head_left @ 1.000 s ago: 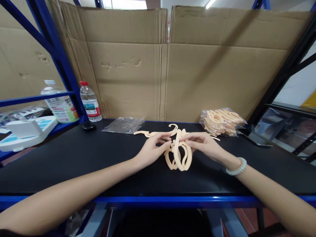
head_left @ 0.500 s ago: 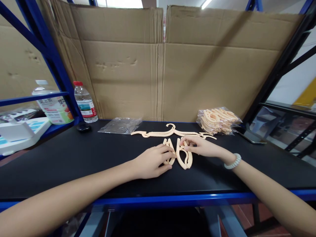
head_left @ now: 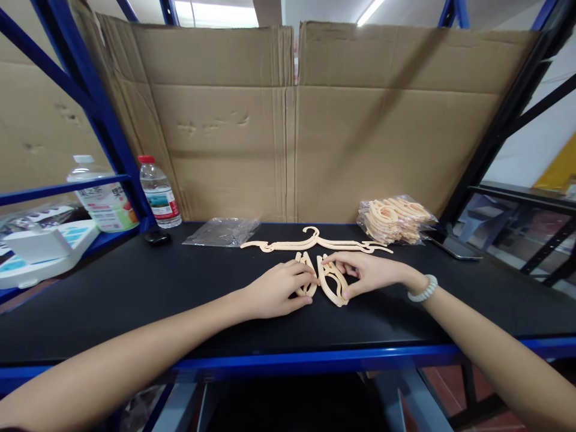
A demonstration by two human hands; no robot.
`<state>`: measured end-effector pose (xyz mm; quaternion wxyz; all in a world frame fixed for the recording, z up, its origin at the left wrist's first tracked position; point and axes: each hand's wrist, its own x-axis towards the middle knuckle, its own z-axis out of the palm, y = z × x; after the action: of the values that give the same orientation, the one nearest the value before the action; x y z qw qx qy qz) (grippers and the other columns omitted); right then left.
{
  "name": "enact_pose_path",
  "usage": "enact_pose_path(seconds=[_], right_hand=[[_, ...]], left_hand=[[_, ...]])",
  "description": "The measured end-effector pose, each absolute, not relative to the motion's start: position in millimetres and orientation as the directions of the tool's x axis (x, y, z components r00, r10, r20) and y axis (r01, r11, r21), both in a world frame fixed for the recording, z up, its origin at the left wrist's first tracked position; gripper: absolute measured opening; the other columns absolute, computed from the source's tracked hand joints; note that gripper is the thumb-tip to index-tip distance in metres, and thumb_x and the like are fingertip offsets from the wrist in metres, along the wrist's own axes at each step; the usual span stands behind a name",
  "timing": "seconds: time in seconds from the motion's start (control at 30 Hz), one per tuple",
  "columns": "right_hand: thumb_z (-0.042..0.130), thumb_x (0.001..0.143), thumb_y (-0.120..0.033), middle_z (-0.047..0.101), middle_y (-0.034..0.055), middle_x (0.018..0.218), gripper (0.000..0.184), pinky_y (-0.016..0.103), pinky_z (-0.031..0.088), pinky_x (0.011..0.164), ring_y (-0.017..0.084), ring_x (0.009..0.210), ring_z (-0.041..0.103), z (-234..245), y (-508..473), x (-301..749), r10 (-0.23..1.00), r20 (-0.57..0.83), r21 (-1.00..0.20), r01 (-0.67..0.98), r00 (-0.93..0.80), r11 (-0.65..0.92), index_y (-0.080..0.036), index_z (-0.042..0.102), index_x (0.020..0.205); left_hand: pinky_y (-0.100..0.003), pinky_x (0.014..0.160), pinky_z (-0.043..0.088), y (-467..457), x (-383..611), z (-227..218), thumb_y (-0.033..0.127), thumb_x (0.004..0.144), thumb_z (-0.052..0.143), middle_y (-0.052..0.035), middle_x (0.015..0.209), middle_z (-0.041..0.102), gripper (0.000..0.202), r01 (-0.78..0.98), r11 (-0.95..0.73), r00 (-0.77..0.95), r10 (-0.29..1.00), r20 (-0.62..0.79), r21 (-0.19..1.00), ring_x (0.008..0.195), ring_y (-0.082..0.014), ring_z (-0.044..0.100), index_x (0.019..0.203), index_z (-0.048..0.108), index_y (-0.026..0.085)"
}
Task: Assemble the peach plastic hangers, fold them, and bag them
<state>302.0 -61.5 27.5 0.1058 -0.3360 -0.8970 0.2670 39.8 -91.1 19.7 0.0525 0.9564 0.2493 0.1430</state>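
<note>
Two cream plastic folding hangers, folded up, lie side by side on the black tabletop in front of me. My left hand is closed over the left folded hanger, its fingers lying across the middle and hiding part of it. My right hand grips the right folded hanger, with the thumb at the lower end and the fingers near the upper end. This hanger tilts a little, its top leaning left. Just behind them lies an unfolded hanger, hook pointing away from me.
A clear bag of folded hangers rests at the back right, by a phone. An empty plastic bag lies at the back left, near a black mouse and a red-capped bottle. Cardboard stands behind.
My right thumb has moved down to the lower end of the right folded hanger, which has tilted slightly with its top to the left. My left hand stays on its hanger.
</note>
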Motion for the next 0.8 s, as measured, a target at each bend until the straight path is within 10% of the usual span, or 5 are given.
enact_pose_path(seconds=[0.2,0.8], right_hand=[[0.080,0.060,-0.051,0.051,0.0088,0.127,0.094,0.035,0.043,0.091,0.023,0.105,0.052,24,-61,303,0.613,0.043,-0.506,0.512,-0.789,0.694,-0.022,0.039,0.140],[0.081,0.054,-0.056,0.058,0.0085,0.113,0.093,0.038,0.044,0.087,0.025,0.099,0.055,17,-58,295,0.620,0.119,-0.448,0.515,-0.776,0.731,-0.021,0.048,0.134]], left_hand=[[-0.037,0.099,0.040,-88,39,22,0.030,0.086,0.058,-0.0085,0.123,0.057,0.032,0.448,-0.878,0.847,0.478,0.232,0.169,0.114,-0.0240,0.052,0.117,0.058,0.021],[-0.035,0.092,0.043,-79,36,20,0.032,0.079,0.069,-0.0070,0.111,0.062,0.035,0.436,-0.839,0.821,0.519,0.238,0.325,0.105,-0.0221,0.056,0.110,0.059,0.020]])
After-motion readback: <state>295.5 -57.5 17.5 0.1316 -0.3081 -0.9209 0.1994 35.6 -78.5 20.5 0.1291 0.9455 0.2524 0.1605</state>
